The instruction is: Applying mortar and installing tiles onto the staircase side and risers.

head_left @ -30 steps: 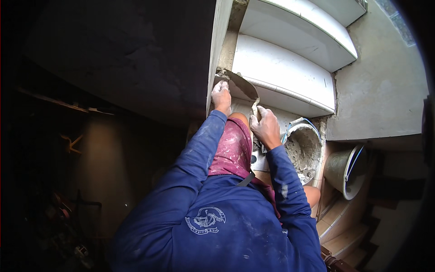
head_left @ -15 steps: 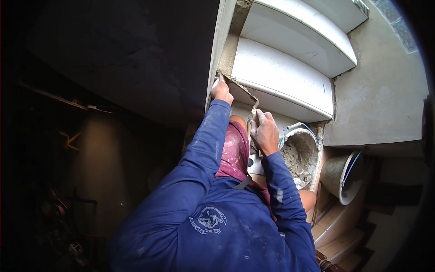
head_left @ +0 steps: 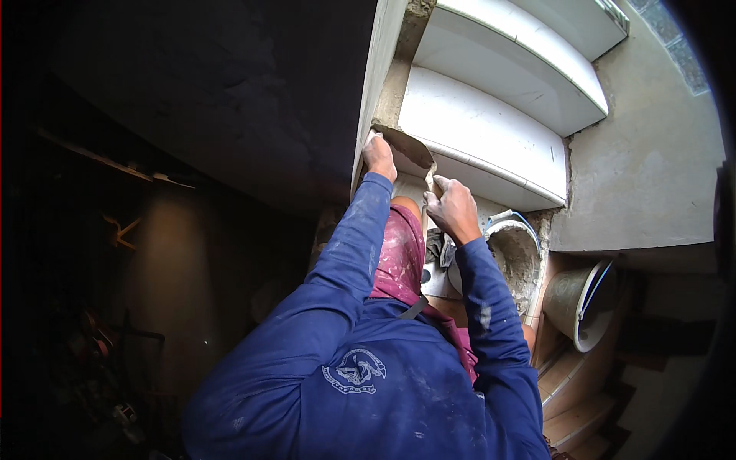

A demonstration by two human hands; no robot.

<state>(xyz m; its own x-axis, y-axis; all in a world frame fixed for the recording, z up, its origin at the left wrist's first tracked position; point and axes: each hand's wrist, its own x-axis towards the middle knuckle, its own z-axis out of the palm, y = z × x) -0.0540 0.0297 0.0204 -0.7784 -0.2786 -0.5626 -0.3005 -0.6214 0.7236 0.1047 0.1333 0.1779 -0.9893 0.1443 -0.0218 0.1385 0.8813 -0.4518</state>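
Note:
My right hand (head_left: 454, 208) is closed round the handle of a trowel (head_left: 412, 147). The trowel's mortar-smeared blade reaches up and left, along the front edge of a white stair tread (head_left: 475, 126), toward the narrow raw strip beside the wall. My left hand (head_left: 379, 156) is at the blade's far end, against the edge of the pale wall (head_left: 376, 77). Its fingers are drawn together and partly hidden, and what they grip cannot be made out. Both hands are dusted with pale mortar.
A mortar-crusted bucket (head_left: 515, 261) with a blue handle stands right of my right forearm. Another bucket (head_left: 581, 305) lies tilted beyond it, by tiled steps (head_left: 571, 383) going down. More white steps (head_left: 529, 61) rise ahead. A plastered wall (head_left: 640, 176) bounds the right; the left is dark.
The trowel's blade has turned and shows more of its flat face, with less mortar on it. My right hand has shifted slightly up and right; my left hand has stayed near the wall edge.

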